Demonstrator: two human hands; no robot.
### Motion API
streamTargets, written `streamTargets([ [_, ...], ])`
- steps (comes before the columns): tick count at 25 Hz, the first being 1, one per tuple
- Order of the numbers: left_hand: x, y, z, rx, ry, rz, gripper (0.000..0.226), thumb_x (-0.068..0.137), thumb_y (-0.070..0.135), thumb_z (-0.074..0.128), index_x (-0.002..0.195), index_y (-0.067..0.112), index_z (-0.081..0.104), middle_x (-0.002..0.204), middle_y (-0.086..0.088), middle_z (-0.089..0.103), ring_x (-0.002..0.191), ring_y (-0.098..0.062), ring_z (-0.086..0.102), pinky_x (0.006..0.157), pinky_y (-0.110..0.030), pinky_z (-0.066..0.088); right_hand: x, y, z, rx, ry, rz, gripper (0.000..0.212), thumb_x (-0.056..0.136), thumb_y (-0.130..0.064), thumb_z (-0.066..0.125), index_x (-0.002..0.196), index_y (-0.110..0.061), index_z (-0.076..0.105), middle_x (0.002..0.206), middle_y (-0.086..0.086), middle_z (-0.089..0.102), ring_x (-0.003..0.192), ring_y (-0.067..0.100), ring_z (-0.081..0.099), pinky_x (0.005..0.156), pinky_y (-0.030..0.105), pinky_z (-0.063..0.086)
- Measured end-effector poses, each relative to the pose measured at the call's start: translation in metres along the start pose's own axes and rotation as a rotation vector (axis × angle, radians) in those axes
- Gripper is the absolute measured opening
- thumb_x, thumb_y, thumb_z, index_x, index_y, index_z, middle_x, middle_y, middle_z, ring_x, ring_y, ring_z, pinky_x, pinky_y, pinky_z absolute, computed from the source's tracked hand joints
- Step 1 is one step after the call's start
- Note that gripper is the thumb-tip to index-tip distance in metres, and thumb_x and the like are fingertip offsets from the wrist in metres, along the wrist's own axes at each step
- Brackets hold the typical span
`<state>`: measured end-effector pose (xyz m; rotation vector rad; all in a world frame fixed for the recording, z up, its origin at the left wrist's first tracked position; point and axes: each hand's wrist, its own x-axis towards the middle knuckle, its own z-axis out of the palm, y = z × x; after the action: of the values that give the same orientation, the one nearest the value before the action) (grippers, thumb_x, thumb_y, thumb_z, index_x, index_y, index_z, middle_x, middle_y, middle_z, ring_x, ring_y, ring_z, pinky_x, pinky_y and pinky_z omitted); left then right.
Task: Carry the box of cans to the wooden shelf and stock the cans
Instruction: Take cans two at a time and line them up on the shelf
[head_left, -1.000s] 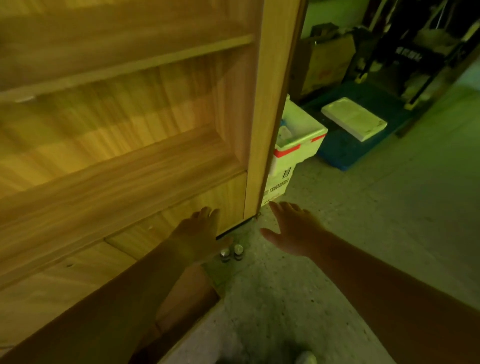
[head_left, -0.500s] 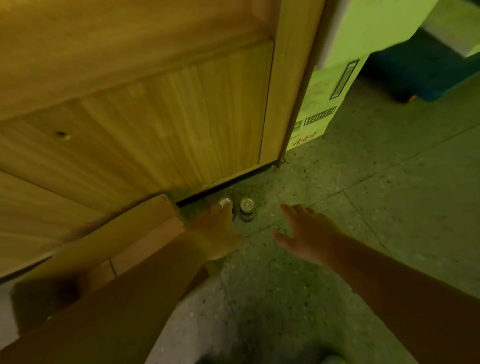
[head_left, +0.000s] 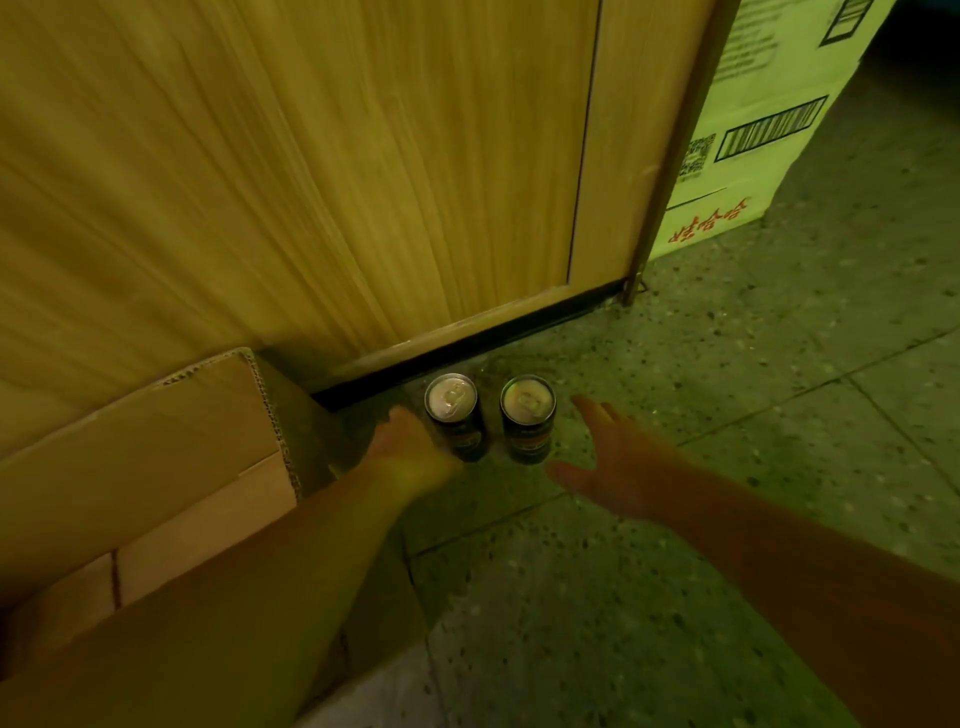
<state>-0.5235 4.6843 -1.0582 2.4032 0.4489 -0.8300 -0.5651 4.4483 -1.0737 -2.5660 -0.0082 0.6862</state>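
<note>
Two dark cans with silver tops stand upright on the speckled floor, side by side, just in front of the wooden shelf's base panel. My left hand reaches low beside the left can, close to or touching its left side, holding nothing. Just to the right of the right can, my right hand hovers with fingers spread, apart from it. A brown cardboard box with its flap up sits on the floor at the left against the shelf, partly hidden by my left forearm.
A pale printed carton with a barcode and red lettering stands on the floor right of the shelf's side post. A dark gap runs under the shelf's bottom edge. Speckled tiled floor spreads to the right and toward me.
The view has dropped and closed in on the floor. Both hands have reached lower and nearer to the two cans, the left hand arriving beside the left can.
</note>
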Motion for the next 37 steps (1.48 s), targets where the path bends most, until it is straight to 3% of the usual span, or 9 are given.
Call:
streamTargets([
  [3,0.015,0.005,0.017,-0.266,0.067,0.087,0.068,0.066,0.015,0.089,0.127,0.022,0.061,0.120,-0.002,0.065,0.111,-0.023,0.062,0.097,-0.041,0.052,0.028,-0.004,0.015,0.276,0.072,-0.006,0.101,0.071,-0.057,0.075,0.152,-0.029,0.022,0.154,0.001,0.038,0.137,0.023,0.041,0.105,0.039,0.040],
  [6,0.018,0.005,0.028,-0.474,0.103,0.077,0.066,0.065,0.001,0.087,0.123,0.020,0.063,0.114,-0.001,0.065,0.109,-0.022,0.061,0.099,-0.044,0.052,0.041,-0.014,0.026,0.527,0.167,-0.025,0.081,0.067,-0.037,0.086,0.136,-0.036,0.046,0.128,-0.011,0.060,0.121,0.013,0.054,0.097,0.032,0.045],
  [11,0.011,0.008,0.009,-0.488,0.117,0.130,0.051,0.062,0.005,0.089,0.099,0.031,0.064,0.108,-0.001,0.068,0.106,-0.022,0.064,0.096,-0.040,0.053,0.030,-0.024,0.017,0.604,0.202,-0.050,0.066,0.066,-0.028,0.087,0.125,-0.038,0.057,0.105,-0.021,0.064,0.098,-0.001,0.060,0.092,0.030,0.052],
  [16,-0.076,0.036,-0.069,-0.398,0.064,0.285,0.053,0.063,0.013,0.088,0.111,0.023,0.068,0.104,0.004,0.071,0.099,-0.014,0.066,0.090,-0.033,0.055,-0.035,-0.065,-0.068,0.598,0.262,-0.066,0.066,0.066,-0.028,0.087,0.126,-0.032,0.059,0.107,-0.015,0.066,0.102,0.008,0.061,0.092,0.035,0.052],
  [20,-0.198,0.079,-0.181,-0.277,0.021,0.321,0.026,0.066,0.014,0.082,0.089,0.019,0.071,0.084,0.002,0.073,0.082,-0.011,0.070,0.079,-0.038,0.061,-0.126,-0.145,-0.183,0.574,0.250,-0.122,0.067,0.063,-0.037,0.086,0.124,-0.037,0.059,0.111,-0.015,0.068,0.106,0.006,0.063,0.093,0.039,0.054],
  [22,-0.262,0.104,-0.247,-0.225,0.023,0.363,0.039,0.068,0.019,0.084,0.102,0.023,0.066,0.089,0.007,0.069,0.084,-0.009,0.067,0.072,-0.027,0.058,-0.178,-0.194,-0.248,0.576,0.264,-0.141,0.061,0.066,-0.033,0.086,0.121,-0.034,0.060,0.107,-0.013,0.070,0.103,0.005,0.064,0.088,0.035,0.055],
  [26,-0.387,0.143,-0.377,-0.192,0.102,0.430,0.055,0.065,0.028,0.086,0.113,0.030,0.061,0.093,0.017,0.064,0.089,-0.006,0.063,0.068,-0.014,0.047,-0.275,-0.292,-0.373,0.570,0.253,-0.207,0.059,0.069,-0.027,0.086,0.119,-0.037,0.057,0.101,-0.018,0.068,0.094,-0.005,0.062,0.068,0.010,0.045],
  [32,-0.553,0.185,-0.559,-0.321,0.224,0.488,0.062,0.062,0.024,0.086,0.116,0.032,0.057,0.099,0.015,0.068,0.089,0.001,0.064,0.071,-0.015,0.048,-0.379,-0.437,-0.547,0.507,0.245,-0.327,0.046,0.067,-0.019,0.087,0.098,-0.041,0.060,0.088,-0.026,0.072,0.086,-0.010,0.065,0.070,0.010,0.049],
  [37,-0.638,0.189,-0.678,-0.430,0.421,0.514,0.061,0.064,0.021,0.087,0.116,0.030,0.057,0.099,0.014,0.068,0.089,0.002,0.064,0.071,-0.013,0.047,-0.417,-0.555,-0.635,0.478,0.208,-0.436,0.052,0.058,-0.039,0.086,0.106,-0.037,0.064,0.099,-0.013,0.074,0.094,0.000,0.068,0.089,0.039,0.056],
])
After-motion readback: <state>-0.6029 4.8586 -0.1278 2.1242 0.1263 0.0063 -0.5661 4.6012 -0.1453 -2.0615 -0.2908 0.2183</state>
